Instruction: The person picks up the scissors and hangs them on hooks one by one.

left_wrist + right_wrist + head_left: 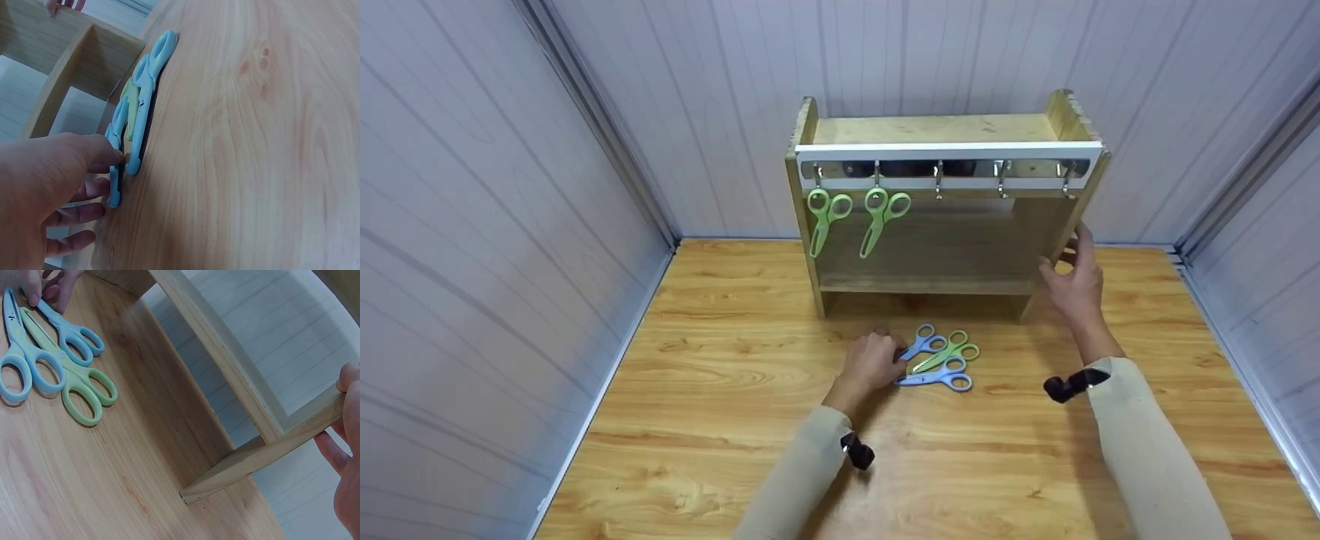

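My left hand (871, 360) is low over the tabletop, thumb and fingers pinching the blade end of the farther blue scissors (924, 343). Those scissors still lie flat. Beside them are green scissors (84, 385) and a nearer pair of blue scissors (145, 93), close together with handles pointing away from the left hand. A wooden shelf (926, 285) stands behind. Its right side panel (264, 458) is gripped by my right hand (1076, 281), thumb in front and fingers behind. Two green scissors, left (826, 217) and right (880, 221), hang by handle loops from the two leftmost hooks.
A white-framed hook rail (949, 152) crosses the shelf's upper front; its other hooks (1002, 180) on the right hold nothing. Panelled walls (720, 112) enclose the wood-grain tabletop (720, 360) at the back and both sides.
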{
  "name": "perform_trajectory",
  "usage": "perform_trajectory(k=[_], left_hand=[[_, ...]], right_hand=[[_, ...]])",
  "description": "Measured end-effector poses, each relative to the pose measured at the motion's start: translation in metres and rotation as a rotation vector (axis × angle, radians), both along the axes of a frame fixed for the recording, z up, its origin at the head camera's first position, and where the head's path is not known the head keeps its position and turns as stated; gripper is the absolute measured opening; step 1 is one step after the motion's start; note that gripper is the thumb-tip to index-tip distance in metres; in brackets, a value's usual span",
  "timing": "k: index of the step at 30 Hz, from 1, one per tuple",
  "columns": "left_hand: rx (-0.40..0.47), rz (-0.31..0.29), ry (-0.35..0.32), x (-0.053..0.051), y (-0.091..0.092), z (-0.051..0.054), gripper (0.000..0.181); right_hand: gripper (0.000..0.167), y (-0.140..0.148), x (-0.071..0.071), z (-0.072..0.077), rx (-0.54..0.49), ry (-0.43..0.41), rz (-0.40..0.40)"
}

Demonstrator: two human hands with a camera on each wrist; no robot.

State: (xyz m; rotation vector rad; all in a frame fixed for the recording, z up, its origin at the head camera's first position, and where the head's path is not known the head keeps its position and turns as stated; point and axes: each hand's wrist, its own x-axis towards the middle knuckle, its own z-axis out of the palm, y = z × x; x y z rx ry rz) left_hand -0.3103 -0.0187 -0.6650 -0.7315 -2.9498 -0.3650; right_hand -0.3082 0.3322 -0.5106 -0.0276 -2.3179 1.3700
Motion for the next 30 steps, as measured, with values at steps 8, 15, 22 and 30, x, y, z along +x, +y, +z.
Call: perform_trajectory(k=[8, 15, 22, 30], left_hand=[[0.013, 0.006, 0.006, 0.008, 0.002, 0.010, 0.015], [0.022, 0.016, 0.015, 0.012, 0.003, 0.013, 0.019], [0.034, 0.013, -0.025, 0.009, 0.001, 0.006, 0.018], [0.033, 0.016, -0.027, 0.006, 0.000, 0.002, 0.023]], right_hand=[[0.084, 0.000, 0.000, 0.001, -0.012, -0.011, -0.001], [0.086, 0.001, 0.001, 0.001, -0.022, -0.013, 0.007], [0.083, 0.000, 0.000, -0.001, -0.009, -0.003, 0.005], [0.083, 0.000, 0.001, -0.001, -0.007, -0.002, 0.018]])
